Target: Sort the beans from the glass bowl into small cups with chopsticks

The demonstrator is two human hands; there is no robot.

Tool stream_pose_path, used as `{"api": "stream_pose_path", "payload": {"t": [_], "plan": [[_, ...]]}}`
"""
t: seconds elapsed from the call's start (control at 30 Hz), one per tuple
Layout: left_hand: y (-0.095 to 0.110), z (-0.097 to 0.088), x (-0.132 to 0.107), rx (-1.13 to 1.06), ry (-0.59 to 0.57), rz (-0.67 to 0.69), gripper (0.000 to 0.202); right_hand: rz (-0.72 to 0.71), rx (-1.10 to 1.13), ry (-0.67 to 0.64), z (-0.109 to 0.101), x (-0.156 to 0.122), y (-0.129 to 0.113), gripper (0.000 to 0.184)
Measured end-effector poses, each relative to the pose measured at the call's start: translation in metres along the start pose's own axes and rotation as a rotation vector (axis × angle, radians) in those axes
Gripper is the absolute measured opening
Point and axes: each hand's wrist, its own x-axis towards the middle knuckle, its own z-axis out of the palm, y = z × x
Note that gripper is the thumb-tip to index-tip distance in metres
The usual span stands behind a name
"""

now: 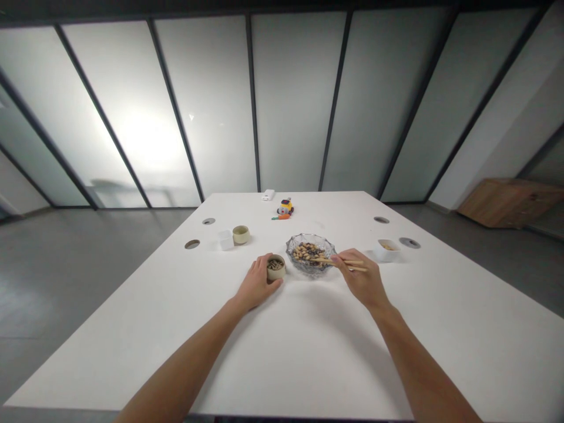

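My left hand [257, 284] is wrapped round a small beige cup [276, 267] that holds dark seeds, resting on the white table [308, 352]. My right hand [362, 279] grips a pair of wooden chopsticks [348, 264] whose tips reach into a clear glass bowl [311, 252] of mixed nuts and seeds. The bowl stands between the two hands, just right of the cup.
A second beige cup [241, 234] and a small white cup [226, 239] stand at the left back. A white dish [386, 249] sits right of the bowl. A yellow toy [285, 207], an orange item [281, 217] and a white box [268, 195] lie near the far edge. Round cable holes [192, 244] dot the tabletop.
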Motion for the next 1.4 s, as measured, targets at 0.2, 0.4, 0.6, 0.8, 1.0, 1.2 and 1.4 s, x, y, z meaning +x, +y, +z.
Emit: {"api": "stream_pose_path", "payload": {"t": [0.2,0.4,0.6,0.8,1.0,1.2,1.4], "plan": [[0.000,0.000,0.000,0.003,-0.011,-0.016,0.069,0.019,-0.003,0.061,-0.004,0.002,-0.001,0.043],[0.002,0.000,0.000,-0.001,-0.012,-0.016,0.069,0.118,0.064,0.227,0.000,0.001,-0.001,0.044],[0.002,0.001,0.001,0.009,-0.022,-0.026,0.069,0.172,0.265,0.177,0.018,-0.003,-0.016,0.045],[0.002,0.000,0.000,0.001,-0.021,-0.028,0.069,0.065,0.054,0.198,0.005,0.002,-0.006,0.048],[-0.002,0.001,0.000,-0.005,-0.014,-0.015,0.070,0.037,-0.062,0.084,-0.002,0.003,0.017,0.059],[-0.001,0.000,0.000,-0.002,-0.013,-0.011,0.070,0.065,-0.013,0.023,0.001,0.000,0.017,0.056],[-0.003,0.002,0.000,0.000,-0.003,-0.004,0.071,0.084,0.008,0.036,-0.001,0.000,0.015,0.054]]}}
